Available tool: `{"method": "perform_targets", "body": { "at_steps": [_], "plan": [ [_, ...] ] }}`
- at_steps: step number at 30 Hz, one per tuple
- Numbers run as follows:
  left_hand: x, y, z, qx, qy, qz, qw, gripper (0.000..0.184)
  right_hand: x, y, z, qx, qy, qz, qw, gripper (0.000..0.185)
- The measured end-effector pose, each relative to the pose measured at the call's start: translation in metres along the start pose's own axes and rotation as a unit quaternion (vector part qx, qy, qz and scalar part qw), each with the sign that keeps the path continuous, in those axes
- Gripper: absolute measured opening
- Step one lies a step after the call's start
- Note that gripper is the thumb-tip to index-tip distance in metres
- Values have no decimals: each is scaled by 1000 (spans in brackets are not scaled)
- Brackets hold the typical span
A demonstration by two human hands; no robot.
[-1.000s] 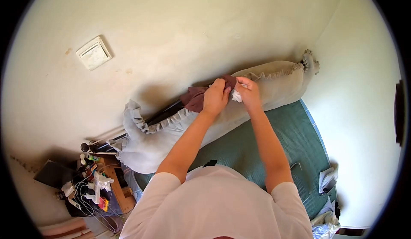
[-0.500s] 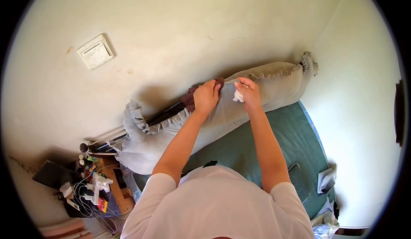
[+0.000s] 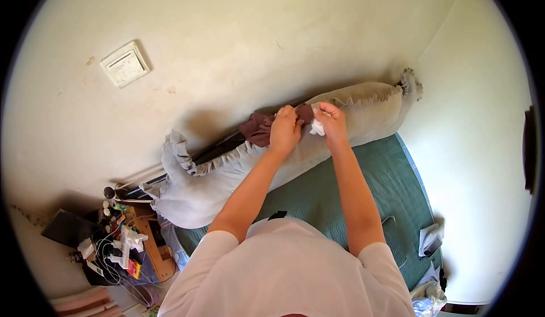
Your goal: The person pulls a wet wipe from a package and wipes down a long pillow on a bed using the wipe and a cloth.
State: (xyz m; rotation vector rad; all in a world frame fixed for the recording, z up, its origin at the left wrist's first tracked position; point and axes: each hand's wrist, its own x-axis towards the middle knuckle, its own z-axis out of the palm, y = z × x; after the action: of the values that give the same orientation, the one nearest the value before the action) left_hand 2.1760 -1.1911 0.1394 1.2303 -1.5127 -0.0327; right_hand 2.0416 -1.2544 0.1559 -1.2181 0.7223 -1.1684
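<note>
A grey, ruffle-edged fabric cover (image 3: pixel 221 189) is stretched over a long headboard against the wall. My left hand (image 3: pixel 285 130) is closed on a dark maroon cloth (image 3: pixel 259 128), which lies bunched along the top of the headboard. Just to its right, my right hand (image 3: pixel 332 125) pinches a crumpled white tissue (image 3: pixel 317 127) in front of the cover. One end of the maroon cloth reaches up to the right fingertips; whether they grip it too is hard to tell.
Below the headboard lies a green bed mat (image 3: pixel 369 175). At lower left a cluttered bedside table (image 3: pixel 162 251) carries cables and a white power strip (image 3: pixel 120 254). A light switch (image 3: pixel 125 64) is on the wall. A plastic bag (image 3: pixel 428 294) sits at lower right.
My left hand has shifted right, closer to my right hand. More of the maroon cloth now shows on both sides of it. My right hand stays almost in place with the tissue.
</note>
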Motion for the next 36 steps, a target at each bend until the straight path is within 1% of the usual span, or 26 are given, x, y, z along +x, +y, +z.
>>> {"method": "perform_targets", "body": {
  "at_steps": [2,6,8,10,12,13,16,18,19,20,21,22,23,24,25,26,27,28,29,30,31,32,33,34,35,36],
  "plan": [
    [2,-7,11,39,15,-64,997,21,-3,-3,-3,-14,-2,20,1000,17],
    [10,-15,4,-16,51,-36,998,13,-3,0,-1,28,18,1,999,15],
    [17,-14,-9,-75,-13,-134,988,11,-2,1,0,34,19,-1,999,15],
    [21,-25,-4,-99,-21,-141,985,12,-4,2,1,11,12,9,1000,15],
    [23,-26,-1,-20,-1,-110,994,13,-6,-2,4,-13,11,8,1000,17],
    [25,-27,2,-21,-2,-109,994,13,-6,-4,6,-37,7,5,999,18],
    [24,-34,14,-6,40,-118,992,14,-4,0,9,-57,26,-2,998,20],
    [26,-37,15,13,85,-175,981,14,-4,5,11,-68,27,-10,997,20],
    [27,-41,14,14,88,-176,980,14,-4,7,12,-79,30,-21,996,21],
    [31,-44,13,46,86,-211,973,17,-4,7,12,-81,28,-22,996,21],
    [35,-47,13,76,86,-245,963,21,-4,7,13,-65,53,-28,996,20],
    [36,-51,11,76,90,-248,962,21,-4,8,14,-48,78,-32,995,19],
    [36,-55,8,-4,84,-290,953,23,-4,5,17,-48,74,-30,996,19],
    [35,-58,5,-83,76,-328,938,25,-4,-1,16,-17,73,-19,997,18],
    [32,-64,-1,-305,158,-399,850,25,-4,-6,14,14,75,-8,997,17],
    [32,-61,-15,-507,229,-443,703,26,-2,-5,8,15,77,-7,997,17],
    [31,-60,-32,-578,189,-408,681,27,1,-4,2,18,54,-2,998,17],
    [26,-54,-42,-552,167,-397,714,28,5,-2,-1,22,29,3,999,17],
    [27,-31,-50,-555,157,-369,729,28,7,-3,2,24,27,2,999,17],
    [24,-12,-50,-556,147,-345,742,28,4,-5,7,21,49,4,999,16],
    [15,-13,-45,-334,39,-311,889,27,3,-6,10,17,72,6,997,15],
    [6,-15,-37,-85,-73,-250,962,26,4,-4,11,19,71,6,997,15],
    [1,-12,-18,-24,-16,-123,992,24,6,-3,10,24,62,-2,998,14],
    [-3,-7,-2,38,42,7,998,23,8,-1,8,29,52,-11,998,13],
    [-5,3,-1,46,33,-18,998,25,8,1,5,27,49,-11,998,13],
    [-5,-4,2,45,36,-18,998,25,7,2,1,30,23,1,999,12]
  ]
}}
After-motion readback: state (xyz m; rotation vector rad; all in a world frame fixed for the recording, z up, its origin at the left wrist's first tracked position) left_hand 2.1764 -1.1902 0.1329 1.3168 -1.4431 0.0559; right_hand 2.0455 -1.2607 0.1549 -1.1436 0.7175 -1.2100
